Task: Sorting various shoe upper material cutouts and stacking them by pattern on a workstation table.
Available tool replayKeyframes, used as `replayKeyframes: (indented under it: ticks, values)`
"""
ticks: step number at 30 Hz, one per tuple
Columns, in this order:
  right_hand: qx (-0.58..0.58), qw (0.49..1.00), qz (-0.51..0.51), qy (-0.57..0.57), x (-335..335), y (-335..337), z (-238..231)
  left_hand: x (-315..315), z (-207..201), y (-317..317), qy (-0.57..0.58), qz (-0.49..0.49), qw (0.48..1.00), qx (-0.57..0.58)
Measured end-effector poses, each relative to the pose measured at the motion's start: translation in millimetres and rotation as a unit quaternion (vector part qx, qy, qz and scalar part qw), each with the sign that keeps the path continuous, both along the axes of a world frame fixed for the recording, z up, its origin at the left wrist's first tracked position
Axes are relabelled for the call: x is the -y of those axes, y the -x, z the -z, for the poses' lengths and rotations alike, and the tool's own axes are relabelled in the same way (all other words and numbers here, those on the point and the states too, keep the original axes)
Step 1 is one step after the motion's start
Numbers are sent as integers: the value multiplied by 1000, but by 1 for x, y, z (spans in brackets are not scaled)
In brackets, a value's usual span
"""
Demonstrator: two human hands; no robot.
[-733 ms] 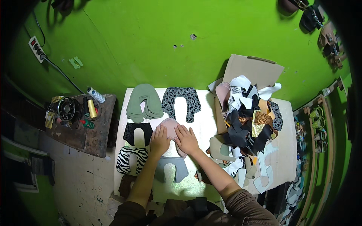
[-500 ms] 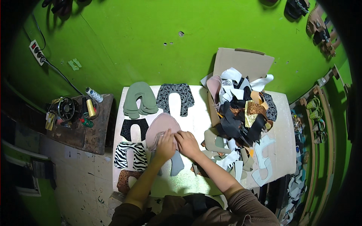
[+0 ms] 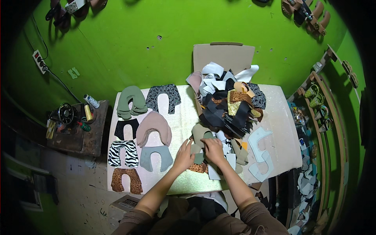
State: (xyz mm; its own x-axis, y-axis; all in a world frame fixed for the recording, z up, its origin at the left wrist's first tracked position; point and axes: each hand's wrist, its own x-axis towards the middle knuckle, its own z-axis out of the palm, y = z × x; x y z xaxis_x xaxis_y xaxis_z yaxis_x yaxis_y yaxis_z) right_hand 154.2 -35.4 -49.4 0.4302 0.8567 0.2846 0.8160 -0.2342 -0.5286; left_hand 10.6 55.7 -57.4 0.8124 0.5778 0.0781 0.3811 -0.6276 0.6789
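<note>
Both of my hands are at a loose pile of cut material pieces in the middle of the table. My left hand (image 3: 185, 155) grips the near left edge of an olive-green U-shaped cut piece (image 3: 199, 131). My right hand (image 3: 214, 149) has its fingers closed over the same piece on its right side. Leopard-print scrap (image 3: 199, 167) and white scraps (image 3: 230, 160) lie beneath and beside them. Left of my hands are a pink stack of U-shaped pieces (image 3: 154, 123) and a grey-blue one (image 3: 166, 153).
Along the table's left lie green (image 3: 124, 96), black-patterned (image 3: 172, 91), zebra-print (image 3: 114, 154) and leopard-print (image 3: 118, 182) pieces. An open cardboard box (image 3: 223, 53) spills scraps at the back. Pale blue pieces (image 3: 254, 145) lie right. A sewing machine (image 3: 65, 113) stands far left.
Both hands have left the pink stack and moved right to the loose scrap pile. The pink stack now lies uncovered above the grey-blue piece. The view has shifted right.
</note>
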Motion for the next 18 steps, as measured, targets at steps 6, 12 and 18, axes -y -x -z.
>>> replayKeyframes:
  ticks: [6,12,18]
  values:
    - [-211,967,-128,-58,42,-13,-43,17,-39,-17,-53,-33,995,81]
    - [-241,954,-160,-80,83,-38,-73,43,-54,-31,92,14,984,154]
    - [-177,963,-192,-65,107,-66,-71,85,-72,-35,119,-50,963,235]
